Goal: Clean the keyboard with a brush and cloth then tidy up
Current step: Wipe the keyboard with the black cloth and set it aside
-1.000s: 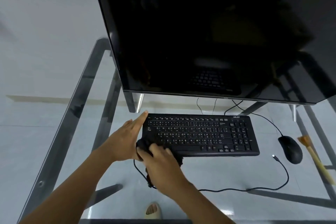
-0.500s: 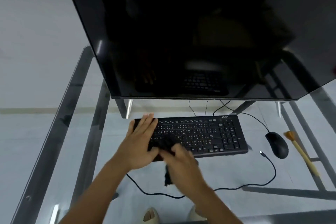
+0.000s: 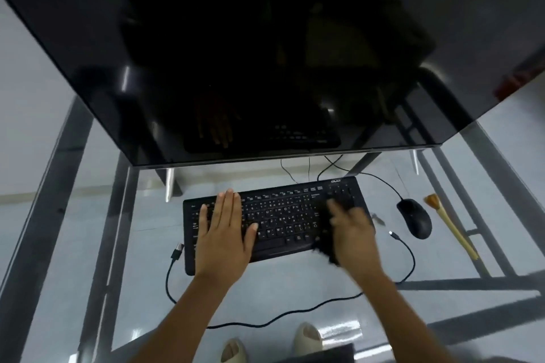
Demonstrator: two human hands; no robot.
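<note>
Now the right hand (image 3: 351,233), gripping the dark crumpled cloth (image 3: 324,250), has swept from the 9 o'clock end of the flat black plastic keyboard (image 3: 280,215) to its 3 o'clock end, so wiping looks nearly complete. Left hand (image 3: 224,233) presses flat, fingers straight, on the keyboard's 9 o'clock side at desk centre.

Glass desk (image 3: 295,298) on dark metal frame (image 3: 44,215), pale glossy floor (image 3: 29,97) visible through the top. Large black monitor (image 3: 265,53), screen off, stands beyond both hands. Frame bars run left of the left hand and right of the right hand. Light glints on the floor below.
</note>
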